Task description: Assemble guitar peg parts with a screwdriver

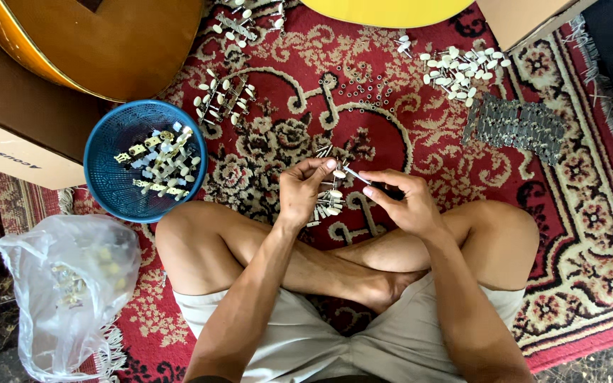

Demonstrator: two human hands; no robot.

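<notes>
A: left hand (299, 190) pinches a white-knobbed tuner (337, 173); right hand (404, 202) closed around a screwdriver (357, 176), tip on it; spare tuners (326, 202) just below.

B: blue basket (101, 167) sits at 9 o'clock; I reckon the tip could skid off and jab a finger; that pinch looks thin.

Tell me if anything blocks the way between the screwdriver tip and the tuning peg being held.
Nothing visible does. The left hand pinches the tuning peg, and the screwdriver in the right hand already reaches it over the rug.
</notes>
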